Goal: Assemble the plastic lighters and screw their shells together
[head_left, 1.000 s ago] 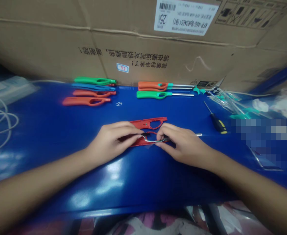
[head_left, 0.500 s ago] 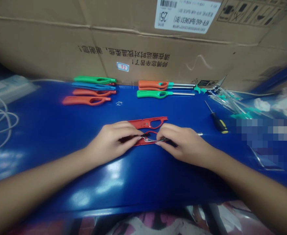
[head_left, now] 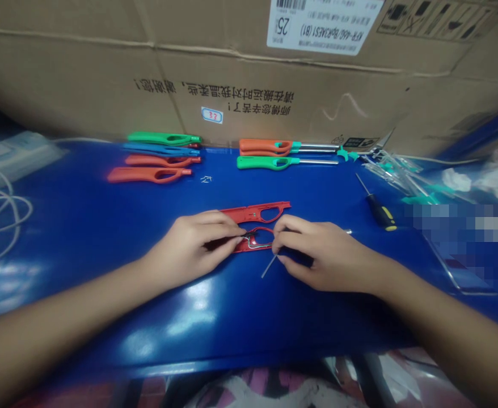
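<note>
An open red lighter shell half lies on the blue table, with a thin pale wire running along it. Fingers of my left hand are closed on a small black part at the shell's left section; its far side is hidden by the fingers. My right hand pinches a thin greyish tube that slants down toward the table by the shell's right end. Past its knuckles shows a metal tip. Just behind lies the matching red shell half.
Several closed lighter handles lie at the back left, near small white bits. Lighters with metal rods lie at the back middle. A screwdriver and a heap of rods and turquoise parts are right. A cardboard box stands behind.
The thin tube now sticks out below my right fingers, slanting toward me; earlier it lay along the shell between both hands. My left hand stays nearly in place.
</note>
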Demonstrator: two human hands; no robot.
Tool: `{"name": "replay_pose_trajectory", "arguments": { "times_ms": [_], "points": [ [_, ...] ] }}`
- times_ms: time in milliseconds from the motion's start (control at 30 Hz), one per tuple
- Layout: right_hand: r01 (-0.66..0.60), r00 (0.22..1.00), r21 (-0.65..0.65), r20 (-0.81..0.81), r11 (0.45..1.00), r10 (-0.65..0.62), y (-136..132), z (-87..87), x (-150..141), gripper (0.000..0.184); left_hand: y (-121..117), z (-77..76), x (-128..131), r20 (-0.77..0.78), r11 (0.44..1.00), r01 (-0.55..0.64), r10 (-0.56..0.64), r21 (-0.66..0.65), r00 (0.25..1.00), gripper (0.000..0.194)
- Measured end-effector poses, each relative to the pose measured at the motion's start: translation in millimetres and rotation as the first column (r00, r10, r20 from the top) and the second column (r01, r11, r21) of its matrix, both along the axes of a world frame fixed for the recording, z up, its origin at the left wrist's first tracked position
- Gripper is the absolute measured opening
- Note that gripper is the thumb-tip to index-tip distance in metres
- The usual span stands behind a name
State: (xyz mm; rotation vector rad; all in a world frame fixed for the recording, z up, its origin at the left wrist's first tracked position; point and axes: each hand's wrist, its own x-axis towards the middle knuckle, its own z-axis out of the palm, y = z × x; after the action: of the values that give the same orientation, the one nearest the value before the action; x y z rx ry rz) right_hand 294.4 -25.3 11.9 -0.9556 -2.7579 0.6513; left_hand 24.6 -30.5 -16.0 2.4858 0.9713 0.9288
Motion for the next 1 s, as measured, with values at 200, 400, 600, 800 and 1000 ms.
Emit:
{"name": "replay_pose_trajectory", "arguments": {
  "times_ms": [200, 400, 600, 800, 1000],
  "points": [
    [0.003, 1.000, 0.000, 0.015, 1.000, -0.003, 1, 0.2, -1, 0.011, 0, -1.7, 1, -0.017, 0.999, 0.036, -0.036, 0.017, 0.999, 0.016],
    [0.007, 1.000, 0.014, 0.024, 1.000, -0.007, 1, -1.0, -1, 0.010, -6, -0.3, 3, -0.150, 0.995, 0.065, -0.052, 0.080, 0.987, 0.022],
    [0.008, 1.000, 0.010, 0.021, 1.000, -0.008, 0, -1.4, 1, 0.009, -18, 13.1, 5, -0.465, 0.975, 0.051, 0.057, 0.217, 0.884, 0.033],
    [0.004, 1.000, 0.005, 0.015, 1.000, -0.004, 1, -0.8, -1, 0.009, -30, 11.5, -3, -0.582, 0.976, -0.060, 0.173, 0.208, 0.795, 0.039],
    [0.015, 1.000, 0.006, 0.004, 1.000, -0.015, 1, -1.9, -1, 0.010, -32, 4.4, -7, -0.586, 0.984, -0.105, 0.171, 0.145, 0.792, 0.048]
  ]
}}
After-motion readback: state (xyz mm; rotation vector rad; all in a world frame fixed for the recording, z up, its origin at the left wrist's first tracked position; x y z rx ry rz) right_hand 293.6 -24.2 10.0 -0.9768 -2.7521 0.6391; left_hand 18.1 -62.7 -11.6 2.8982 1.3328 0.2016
